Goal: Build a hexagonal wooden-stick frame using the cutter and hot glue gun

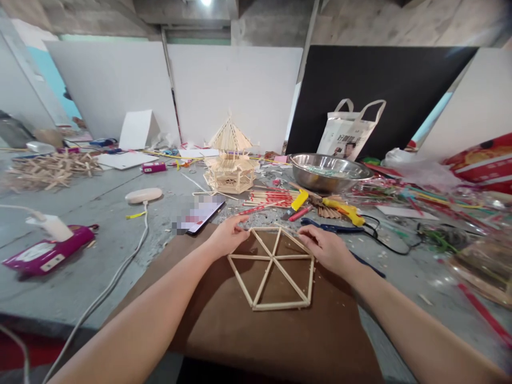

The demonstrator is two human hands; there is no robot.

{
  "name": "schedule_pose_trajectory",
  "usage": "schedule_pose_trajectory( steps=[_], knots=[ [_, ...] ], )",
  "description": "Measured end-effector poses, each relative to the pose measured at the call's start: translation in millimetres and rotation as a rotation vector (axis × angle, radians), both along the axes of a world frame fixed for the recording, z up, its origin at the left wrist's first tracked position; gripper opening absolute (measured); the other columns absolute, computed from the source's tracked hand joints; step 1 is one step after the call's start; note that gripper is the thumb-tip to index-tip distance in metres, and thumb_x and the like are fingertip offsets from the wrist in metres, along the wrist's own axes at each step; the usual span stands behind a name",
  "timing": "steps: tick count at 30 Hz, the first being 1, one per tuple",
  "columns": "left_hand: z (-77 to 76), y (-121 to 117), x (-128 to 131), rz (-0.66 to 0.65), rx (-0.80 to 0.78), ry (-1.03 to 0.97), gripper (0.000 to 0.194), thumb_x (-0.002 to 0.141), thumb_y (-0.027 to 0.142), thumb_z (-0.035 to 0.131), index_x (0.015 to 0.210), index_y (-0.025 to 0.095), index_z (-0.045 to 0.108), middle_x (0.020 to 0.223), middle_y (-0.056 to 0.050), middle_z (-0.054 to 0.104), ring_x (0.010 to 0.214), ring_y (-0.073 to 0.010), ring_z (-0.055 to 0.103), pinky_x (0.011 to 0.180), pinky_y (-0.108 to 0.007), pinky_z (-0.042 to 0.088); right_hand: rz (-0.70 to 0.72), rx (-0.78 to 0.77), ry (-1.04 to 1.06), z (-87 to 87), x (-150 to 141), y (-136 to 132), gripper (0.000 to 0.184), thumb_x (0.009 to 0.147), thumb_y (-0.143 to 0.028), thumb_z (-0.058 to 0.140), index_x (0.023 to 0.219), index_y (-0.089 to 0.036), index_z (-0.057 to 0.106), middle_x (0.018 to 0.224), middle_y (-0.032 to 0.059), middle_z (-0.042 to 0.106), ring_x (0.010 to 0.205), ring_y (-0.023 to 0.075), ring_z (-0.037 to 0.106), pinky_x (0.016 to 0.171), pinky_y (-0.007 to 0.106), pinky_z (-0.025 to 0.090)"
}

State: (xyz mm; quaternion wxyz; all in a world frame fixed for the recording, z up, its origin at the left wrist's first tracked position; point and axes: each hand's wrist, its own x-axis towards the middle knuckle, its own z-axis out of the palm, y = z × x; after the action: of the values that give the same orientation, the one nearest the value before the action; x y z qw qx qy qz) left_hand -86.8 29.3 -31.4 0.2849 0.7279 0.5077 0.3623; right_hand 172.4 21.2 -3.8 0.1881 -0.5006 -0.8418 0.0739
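A hexagonal frame of pale wooden sticks [267, 272], with spokes crossing at its centre, lies over a brown board [224, 330]. My left hand [229, 236] is closed at the frame's upper left side, thumb and fingers around the stick near that corner. Opposite it, my right hand [326, 246] pinches the upper right side; some of its fingertips are hidden behind the hand. Just beyond the frame are a yellow-handled cutter [298, 201] and a bundle of red-wrapped sticks [272, 198]. A phone [202, 214] lies beyond my left hand.
A pagoda-like stick model [230, 160] stands farther back, beside a metal basin [330, 173]. Blue pliers [332, 226] and a yellow glue gun [346, 210] with a black cord lie to the right. A purple power strip [52, 253] and white cable [116, 277] are on the left.
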Motion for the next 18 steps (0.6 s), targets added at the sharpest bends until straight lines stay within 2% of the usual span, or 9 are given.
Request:
schedule_pose_trajectory(
  steps=[3, 4, 7, 9, 12, 18],
  knots=[
    [7.3, -7.2, -0.4, -0.059, 0.049, 0.084, 0.048, 0.071, 0.033, 0.05, 0.115, 0.014, 0.044, 0.117, -0.012, 0.045, 0.094, -0.0187, 0.051, 0.077, -0.03, 0.045, 0.01, -0.089, 0.041, -5.8, 5.6, 2.5, 0.02, 0.082, -0.033, 0.034, 0.083, -0.021, 0.05, 0.079, 0.0011, 0.061, 0.072, 0.0154, 0.055, 0.063, 0.026, 0.037],
    [11.2, -10.3, -1.2, -0.085, 0.072, 0.148, 0.052, 0.071, 0.038, 0.051, 0.118, 0.017, 0.042, 0.122, -0.011, 0.041, 0.106, -0.0212, 0.044, 0.084, -0.033, 0.041, 0.021, -0.119, 0.05, -5.7, 6.7, 2.9, 0.02, 0.081, -0.034, 0.034, 0.082, -0.021, 0.05, 0.077, 0.0009, 0.06, 0.071, 0.015, 0.054, 0.063, 0.025, 0.037],
    [23.4, -20.1, -4.8, -0.228, 0.094, 0.346, 0.075, 0.065, 0.049, 0.055, 0.128, 0.023, 0.027, 0.134, -0.01, 0.024, 0.124, -0.0255, 0.019, 0.1, -0.041, 0.021, 0.053, -0.201, 0.071, -1.3, 7.9, 0.3, 0.02, 0.079, -0.035, 0.037, 0.078, -0.02, 0.05, 0.073, 0.0004, 0.06, 0.067, 0.0139, 0.054, 0.06, 0.024, 0.037],
    [29.8, -26.6, -6.9, -0.328, 0.032, 0.471, 0.095, 0.056, 0.053, 0.061, 0.132, 0.028, 0.01, 0.139, -0.008, 0.009, 0.127, -0.0287, 0.005, 0.1, -0.047, 0.013, 0.068, -0.259, 0.083, 3.0, 7.4, -3.3, 0.02, 0.078, -0.034, 0.039, 0.076, -0.019, 0.051, 0.068, -0.0003, 0.059, 0.062, 0.0128, 0.053, 0.058, 0.023, 0.037],
    [36.2, -35.8, -6.6, -0.43, -0.065, 0.631, 0.11, 0.048, 0.055, 0.064, 0.131, 0.031, -0.003, 0.141, -0.006, -0.003, 0.126, -0.0299, -0.005, 0.1, -0.049, 0.006, 0.079, -0.315, 0.116, 7.4, 6.4, -8.0, 0.018, 0.077, -0.033, 0.041, 0.074, -0.019, 0.051, 0.061, -0.0022, 0.058, 0.054, 0.0106, 0.051, 0.054, 0.022, 0.036],
    [37.9, -45.3, 1.2, -0.499, -0.093, 0.762, 0.118, 0.041, 0.059, 0.064, 0.131, 0.03, -0.006, 0.14, -0.008, -0.008, 0.125, -0.0318, -0.009, 0.098, -0.05, -0.001, 0.068, -0.327, 0.15, 4.6, 7.4, -6.1, 0.017, 0.074, -0.032, 0.044, 0.074, -0.018, 0.053, 0.063, -0.0018, 0.058, 0.052, 0.0097, 0.05, 0.051, 0.022, 0.036]
  ],
)
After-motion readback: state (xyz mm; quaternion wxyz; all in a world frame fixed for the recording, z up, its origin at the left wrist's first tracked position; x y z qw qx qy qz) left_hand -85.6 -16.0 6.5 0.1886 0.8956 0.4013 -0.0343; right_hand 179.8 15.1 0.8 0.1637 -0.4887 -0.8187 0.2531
